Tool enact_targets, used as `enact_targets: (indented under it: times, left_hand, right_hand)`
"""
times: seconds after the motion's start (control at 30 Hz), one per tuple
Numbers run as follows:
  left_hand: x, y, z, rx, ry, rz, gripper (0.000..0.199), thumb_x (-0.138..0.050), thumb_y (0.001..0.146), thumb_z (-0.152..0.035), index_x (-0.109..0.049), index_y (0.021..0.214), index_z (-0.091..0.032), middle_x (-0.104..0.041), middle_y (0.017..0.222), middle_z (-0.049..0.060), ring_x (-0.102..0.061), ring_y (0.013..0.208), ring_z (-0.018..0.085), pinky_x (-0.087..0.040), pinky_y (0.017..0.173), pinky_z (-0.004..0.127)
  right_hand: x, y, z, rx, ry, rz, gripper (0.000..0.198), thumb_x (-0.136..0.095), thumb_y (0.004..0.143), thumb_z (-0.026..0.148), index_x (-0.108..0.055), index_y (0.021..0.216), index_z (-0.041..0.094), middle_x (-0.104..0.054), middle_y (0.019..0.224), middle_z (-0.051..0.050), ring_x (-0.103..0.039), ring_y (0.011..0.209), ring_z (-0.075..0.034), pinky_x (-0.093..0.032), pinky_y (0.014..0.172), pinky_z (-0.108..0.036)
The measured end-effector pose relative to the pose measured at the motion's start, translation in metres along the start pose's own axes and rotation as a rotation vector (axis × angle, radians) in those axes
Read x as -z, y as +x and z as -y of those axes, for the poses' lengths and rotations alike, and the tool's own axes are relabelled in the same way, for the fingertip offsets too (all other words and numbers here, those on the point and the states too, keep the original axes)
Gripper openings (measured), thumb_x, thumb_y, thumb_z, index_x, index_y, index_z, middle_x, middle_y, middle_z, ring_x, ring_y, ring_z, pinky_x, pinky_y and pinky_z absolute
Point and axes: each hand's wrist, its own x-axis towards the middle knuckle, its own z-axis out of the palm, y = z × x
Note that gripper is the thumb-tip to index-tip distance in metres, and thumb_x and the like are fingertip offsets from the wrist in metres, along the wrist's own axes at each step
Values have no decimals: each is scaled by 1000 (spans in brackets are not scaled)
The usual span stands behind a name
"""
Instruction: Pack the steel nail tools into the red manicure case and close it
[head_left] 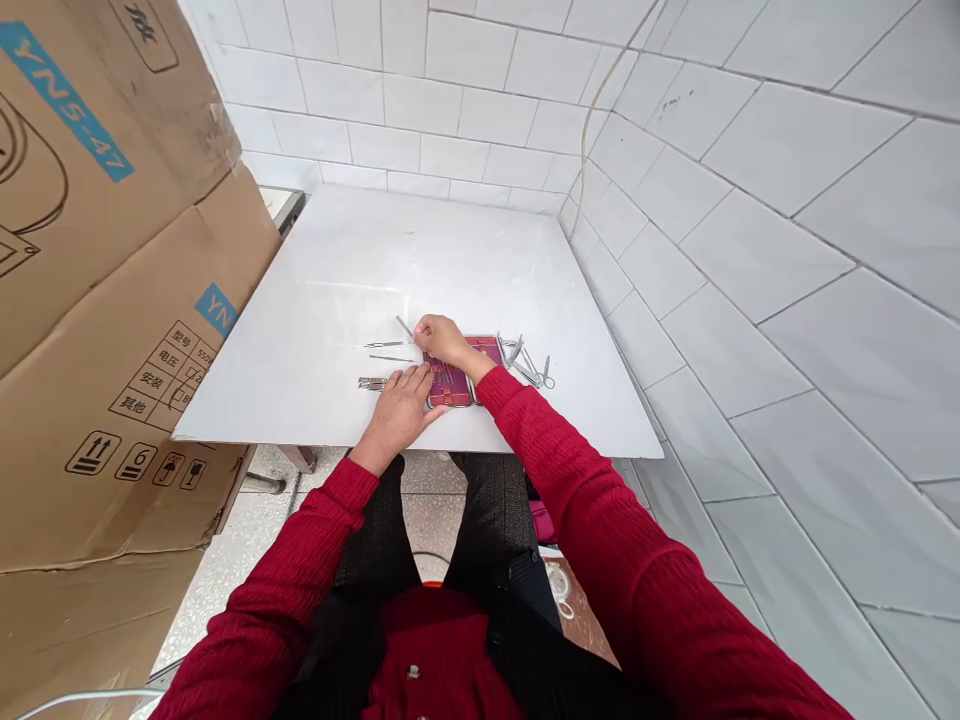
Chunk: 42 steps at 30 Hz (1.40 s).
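Note:
An open manicure case (pixel 454 392) with a purple-red lining lies near the table's front edge, several slim tools held in it. My left hand (pixel 403 405) rests flat along its left side, fingers stretched and thumb spread at the front corner. Over the back of the case, my right hand (pixel 441 338) pinches a thin flat metal strip, which looks like a nail file (pixel 403 325); it sticks out to the upper left. Two slim metal tools (pixel 385 345) lie left of the hands. Nail clippers (pixel 371 383) sit beside my left fingers. The right hand partly hides the case.
Small scissors (pixel 546 377) and other metal tools lie right of the case on the white table (pixel 360 240). A large cardboard box (pixel 150 300) stands close along the left. Tiled walls (pixel 720 230) border the back and right. A cable (pixel 592 110) hangs in the corner.

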Motion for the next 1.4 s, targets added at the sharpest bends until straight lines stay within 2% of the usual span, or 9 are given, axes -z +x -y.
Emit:
enact_targets:
  times: [0.1, 0.17, 0.3, 0.43, 0.63, 0.83, 1.1, 1.27, 1.4]
  left_hand:
    - [1, 1, 0, -6, -4, 7, 61, -56, 102, -51, -55, 147, -11, -56, 154, 23, -51, 145, 37, -38, 121, 55]
    - [2, 2, 0, -7, -10, 8, 60, -56, 101, -51, -55, 147, -12, -56, 155, 22, -50, 145, 37, -38, 121, 55]
    - [4, 3, 0, -7, -21, 8, 59, -54, 102, -52, -55, 147, -14, -55, 155, 21, -51, 145, 36, -38, 121, 55]
    - [4, 3, -1, 1, -7, 17, 60, -53, 102, -54, -56, 145, -12, -56, 154, 21, -50, 145, 36, -37, 122, 54]
    - [5, 3, -2, 1, 2, 19, 60, -54, 102, -53, -56, 146, -13, -56, 155, 21, -51, 145, 36, -39, 121, 55]
    - [5, 3, -1, 7, 13, 23, 61, -54, 102, -53, -56, 146, -11, -55, 155, 21, -51, 145, 36, -38, 122, 54]
    - [4, 3, -1, 2, -2, 18, 60, -53, 102, -53, -55, 147, -13, -54, 156, 21, -51, 146, 36, -38, 121, 55]
    - [4, 3, -1, 2, 0, 24, 61, -53, 102, -53, -55, 147, -12, -54, 156, 22, -51, 145, 36, -38, 122, 55]
    - [3, 4, -1, 0, 3, 16, 61, -54, 102, -52, -56, 146, -11, -54, 156, 22, -51, 145, 36, -38, 122, 55]
  right_hand:
    - [15, -11, -30, -150, 343, -41, 26, -61, 88, 8, -64, 113, 12, -61, 63, 6, -55, 53, -11, -46, 57, -21]
    - [23, -18, -47, -195, 466, -74, 36, -63, 85, 7, -62, 121, 11, -59, 59, 8, -52, 49, -10, -45, 53, -20]
    - [31, -27, -61, -187, 538, -86, 54, -63, 82, 3, -58, 135, 11, -65, 59, 8, -53, 46, -8, -45, 49, -17]
    - [30, -31, -59, -182, 563, -87, 79, -62, 81, 0, -41, 155, 16, -67, 62, 9, -61, 49, -8, -49, 50, -14]
    - [30, -33, -54, -180, 506, -51, 63, -61, 84, -1, -54, 145, 14, -68, 64, 6, -66, 52, -10, -53, 52, -16]
    - [31, -32, -52, -163, 390, -43, 67, -58, 84, 1, -55, 149, 15, -70, 70, 4, -65, 56, -12, -56, 59, -21]
    - [25, -23, -61, -101, 288, -39, 61, -61, 81, 4, -64, 140, 16, -74, 86, 2, -62, 58, -9, -56, 70, -24]
    - [27, -22, -60, -86, 149, -22, 54, -58, 84, 5, -70, 136, 16, -77, 93, -1, -67, 77, -12, -55, 82, -24]
    - [27, -25, -55, -74, -33, -54, 50, -49, 93, 6, -72, 135, 19, -79, 110, -4, -70, 96, -15, -52, 93, -25]
